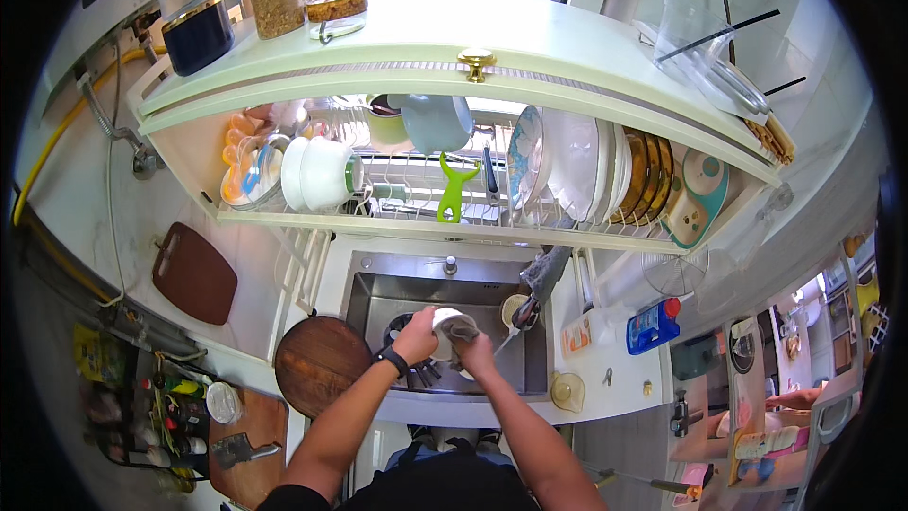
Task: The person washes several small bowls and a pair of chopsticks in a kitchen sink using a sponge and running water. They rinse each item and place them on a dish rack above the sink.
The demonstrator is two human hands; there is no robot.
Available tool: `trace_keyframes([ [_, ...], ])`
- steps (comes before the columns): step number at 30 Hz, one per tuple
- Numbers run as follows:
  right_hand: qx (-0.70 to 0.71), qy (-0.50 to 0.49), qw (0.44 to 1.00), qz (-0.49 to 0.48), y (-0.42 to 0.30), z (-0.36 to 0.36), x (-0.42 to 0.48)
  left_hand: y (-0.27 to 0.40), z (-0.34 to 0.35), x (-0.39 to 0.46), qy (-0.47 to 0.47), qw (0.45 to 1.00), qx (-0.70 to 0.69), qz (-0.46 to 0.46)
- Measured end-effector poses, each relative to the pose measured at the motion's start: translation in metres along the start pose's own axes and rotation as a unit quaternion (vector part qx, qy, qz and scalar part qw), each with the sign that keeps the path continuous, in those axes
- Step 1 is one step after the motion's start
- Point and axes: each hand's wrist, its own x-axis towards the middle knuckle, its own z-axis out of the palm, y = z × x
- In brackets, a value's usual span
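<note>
My left hand (417, 337) grips the rim of a white bowl (445, 318) over the stainless steel sink (397, 287). In my right hand (474, 353) is a grey-brown cloth (460, 330), pressed into the bowl. Below my hands, dark utensils or cookware lie in the sink, partly hidden by my left hand and the bowl. A thin stream of water (505, 342) runs from the faucet (527, 312) right of the bowl. Behind the faucet stands a light round dish (513, 310) in the sink. A grey cloth (546, 271) hangs over the faucet's neck.
A round wooden board (323, 367) lies left of the sink. Above, a dish rack cabinet (397, 221) holds bowls, plates and a green peeler (451, 188). To the right stand a blue bottle (652, 326) and a glass cup (567, 392). A cleaver (241, 450) rests on a cutting board (273, 426) lower left.
</note>
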Motion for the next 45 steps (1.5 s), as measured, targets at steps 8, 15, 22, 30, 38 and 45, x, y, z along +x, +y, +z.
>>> trace_keyframes([
  [8, 0.324, -0.048, 0.901, 0.285, -0.057, 0.016, -0.018, -0.014, -0.016, -0.003, -0.053, 0.997, -0.056, -0.019],
  [15, 0.286, -0.027, 0.926, 0.246, -0.054, 0.026, -0.022, -0.034, -0.007, -0.010, -0.007, 0.996, -0.072, -0.061],
  [22, 0.398, -0.027, 0.838, 0.373, -0.060, 0.028, -0.028, -0.007, 0.005, -0.018, 0.019, 0.976, -0.169, -0.135],
  [30, 0.361, 0.026, 0.867, 0.343, -0.092, 0.016, -0.045, -0.048, 0.017, -0.026, 0.033, 0.995, -0.095, 0.002],
  [38, 0.417, 0.003, 0.837, 0.356, -0.082, 0.001, -0.046, -0.024, 0.016, -0.018, -0.015, 0.991, -0.130, 0.002],
  [45, 0.531, 0.037, 0.760, 0.372, -0.077, 0.008, -0.051, 0.005, 0.041, -0.030, 0.054, 0.937, -0.338, -0.071],
])
